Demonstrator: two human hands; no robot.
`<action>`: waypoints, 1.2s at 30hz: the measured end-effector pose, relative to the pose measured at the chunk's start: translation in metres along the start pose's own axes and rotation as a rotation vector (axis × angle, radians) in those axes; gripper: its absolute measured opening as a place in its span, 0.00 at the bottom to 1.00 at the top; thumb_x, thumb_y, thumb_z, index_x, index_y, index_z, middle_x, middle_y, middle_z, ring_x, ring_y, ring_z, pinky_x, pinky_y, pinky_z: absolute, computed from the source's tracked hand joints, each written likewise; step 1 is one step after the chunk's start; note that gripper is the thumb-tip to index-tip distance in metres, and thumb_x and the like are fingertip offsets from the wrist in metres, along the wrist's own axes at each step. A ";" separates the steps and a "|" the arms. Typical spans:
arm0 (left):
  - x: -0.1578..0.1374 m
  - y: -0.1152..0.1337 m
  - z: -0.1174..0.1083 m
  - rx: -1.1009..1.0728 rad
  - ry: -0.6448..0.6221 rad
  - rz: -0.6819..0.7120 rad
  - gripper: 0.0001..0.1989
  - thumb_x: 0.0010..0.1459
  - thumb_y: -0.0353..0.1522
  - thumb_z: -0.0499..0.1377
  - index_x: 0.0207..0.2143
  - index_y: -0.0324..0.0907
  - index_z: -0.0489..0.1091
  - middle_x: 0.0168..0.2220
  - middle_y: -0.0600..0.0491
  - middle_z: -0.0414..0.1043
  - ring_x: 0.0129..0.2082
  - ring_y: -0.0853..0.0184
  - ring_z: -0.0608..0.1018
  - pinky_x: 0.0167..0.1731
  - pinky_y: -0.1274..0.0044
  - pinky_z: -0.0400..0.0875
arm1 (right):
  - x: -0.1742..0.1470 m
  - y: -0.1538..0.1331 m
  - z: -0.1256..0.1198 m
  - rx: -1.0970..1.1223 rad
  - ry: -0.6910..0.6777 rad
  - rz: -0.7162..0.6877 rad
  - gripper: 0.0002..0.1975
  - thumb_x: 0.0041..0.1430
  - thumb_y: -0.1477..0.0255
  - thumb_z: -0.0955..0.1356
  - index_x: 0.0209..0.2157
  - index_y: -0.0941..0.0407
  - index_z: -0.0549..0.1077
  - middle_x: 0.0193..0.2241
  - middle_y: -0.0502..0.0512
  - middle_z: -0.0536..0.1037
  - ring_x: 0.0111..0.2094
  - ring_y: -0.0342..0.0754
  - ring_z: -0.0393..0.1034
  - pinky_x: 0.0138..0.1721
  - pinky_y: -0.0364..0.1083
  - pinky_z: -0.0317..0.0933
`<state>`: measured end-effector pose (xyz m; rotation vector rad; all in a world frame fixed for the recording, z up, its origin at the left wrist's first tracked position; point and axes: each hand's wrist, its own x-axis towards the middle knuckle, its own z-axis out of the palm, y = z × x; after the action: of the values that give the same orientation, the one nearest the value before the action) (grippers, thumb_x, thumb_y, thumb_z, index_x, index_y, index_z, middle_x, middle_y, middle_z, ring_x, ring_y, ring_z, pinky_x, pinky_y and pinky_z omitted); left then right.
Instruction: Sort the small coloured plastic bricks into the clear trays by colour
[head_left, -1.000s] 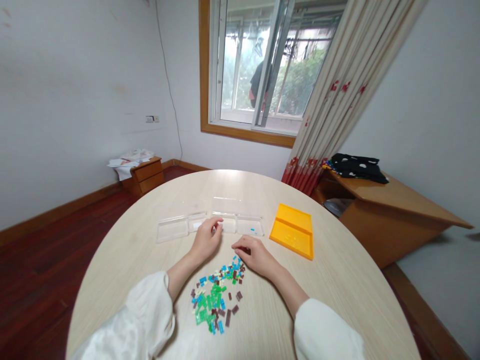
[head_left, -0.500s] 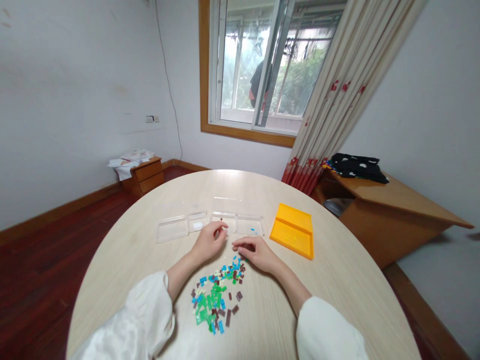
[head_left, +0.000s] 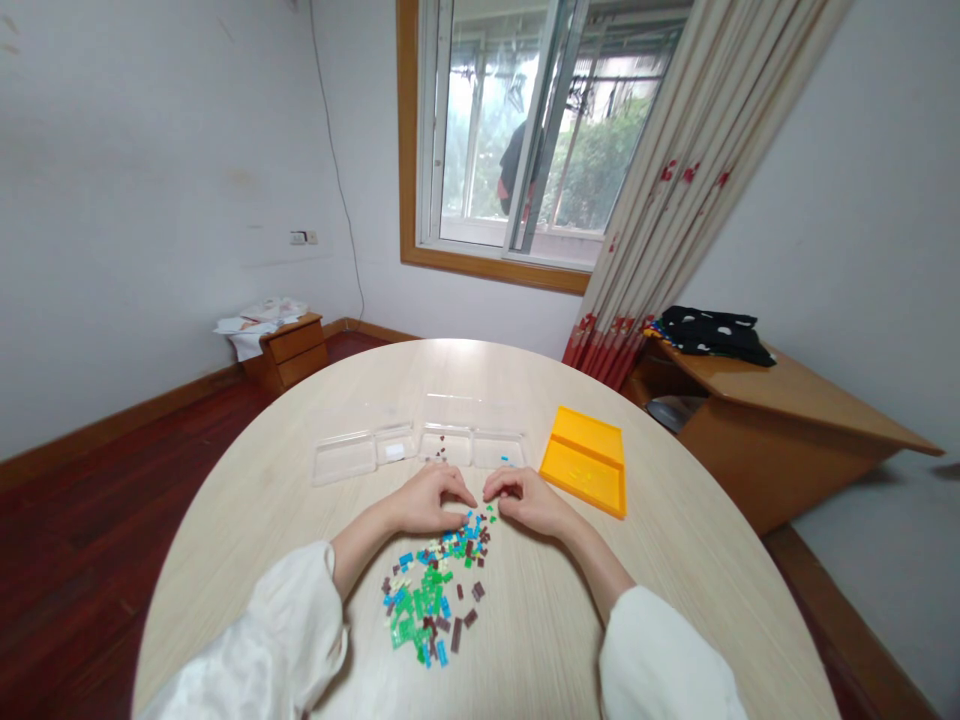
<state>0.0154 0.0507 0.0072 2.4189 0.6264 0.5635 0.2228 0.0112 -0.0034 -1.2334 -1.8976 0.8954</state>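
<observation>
A loose heap of small toy building bricks [head_left: 420,600], mostly green, blue, brown and cream, lies on the round table. My left hand [head_left: 431,498] is at the heap's far left edge, its thumb near the blue bricks and its index finger apart from the thumb. Opposite it, my right hand [head_left: 531,502] hovers by the far right edge, fingers bent, with a gap to the thumb. A few small green bricks [head_left: 491,513] lie between the two hands. I can make out no brick in either hand.
Beyond my hands stand several clear plastic boxes with open lids. One clear box [head_left: 471,446] holds tiny brown pieces, another [head_left: 517,450] a blue piece. A white piece [head_left: 394,453] lies farther left. Right of them, an open yellow case [head_left: 550,480] holds small yellow pieces.
My left hand has moved right and nearer to me, from the clear boxes to the heap's far edge. Brown pieces now show in the box. My right hand has shifted slightly right, uncovering green bricks.
</observation>
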 end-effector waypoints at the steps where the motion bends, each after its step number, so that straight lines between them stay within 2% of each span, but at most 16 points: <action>1: 0.000 0.000 -0.001 0.004 -0.007 0.004 0.12 0.45 0.30 0.61 0.35 0.44 0.77 0.31 0.52 0.74 0.34 0.66 0.73 0.41 0.74 0.62 | 0.000 0.000 0.000 -0.002 -0.003 0.002 0.15 0.38 0.83 0.60 0.23 0.57 0.75 0.29 0.52 0.76 0.31 0.43 0.69 0.32 0.41 0.61; 8: 0.001 -0.002 0.000 -0.015 -0.005 0.010 0.10 0.47 0.31 0.62 0.34 0.43 0.78 0.29 0.52 0.74 0.32 0.67 0.74 0.39 0.76 0.63 | 0.000 -0.001 0.000 -0.022 -0.006 -0.009 0.14 0.38 0.84 0.61 0.24 0.58 0.76 0.29 0.53 0.76 0.31 0.43 0.69 0.32 0.41 0.61; 20: 0.002 -0.007 0.006 -0.119 0.042 -0.041 0.11 0.42 0.23 0.56 0.28 0.38 0.77 0.27 0.53 0.75 0.29 0.70 0.73 0.34 0.79 0.65 | -0.001 -0.008 0.000 -0.031 -0.019 0.009 0.13 0.40 0.84 0.63 0.24 0.58 0.77 0.29 0.53 0.77 0.31 0.43 0.69 0.32 0.41 0.61; 24: 0.002 -0.005 0.007 -0.154 0.067 -0.074 0.10 0.44 0.22 0.55 0.26 0.38 0.75 0.24 0.53 0.73 0.26 0.71 0.70 0.30 0.81 0.64 | -0.001 -0.013 0.001 -0.012 -0.057 -0.008 0.09 0.43 0.80 0.66 0.26 0.57 0.77 0.29 0.53 0.77 0.31 0.44 0.69 0.33 0.42 0.62; 27: 0.002 -0.005 0.008 -0.206 0.117 -0.129 0.06 0.47 0.26 0.56 0.26 0.37 0.74 0.21 0.55 0.69 0.23 0.73 0.67 0.25 0.81 0.61 | 0.001 -0.013 0.005 -0.021 0.017 0.016 0.05 0.47 0.75 0.68 0.25 0.58 0.77 0.26 0.53 0.76 0.29 0.44 0.68 0.31 0.42 0.61; 32: 0.003 -0.007 0.011 -0.263 0.218 -0.224 0.04 0.48 0.29 0.59 0.27 0.37 0.72 0.19 0.58 0.63 0.21 0.74 0.63 0.22 0.82 0.56 | 0.005 -0.012 0.016 -0.040 0.054 0.005 0.09 0.52 0.70 0.68 0.24 0.59 0.76 0.23 0.52 0.75 0.27 0.44 0.66 0.31 0.43 0.59; 36: 0.004 -0.006 0.013 -0.222 0.255 -0.200 0.03 0.49 0.29 0.59 0.25 0.37 0.71 0.20 0.57 0.64 0.23 0.73 0.64 0.24 0.82 0.58 | 0.006 -0.015 0.020 -0.051 0.037 -0.003 0.14 0.56 0.67 0.66 0.20 0.59 0.74 0.21 0.51 0.72 0.26 0.43 0.65 0.31 0.42 0.59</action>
<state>0.0230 0.0519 -0.0056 2.0661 0.8529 0.8167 0.1971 0.0087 -0.0006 -1.2686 -1.9026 0.8224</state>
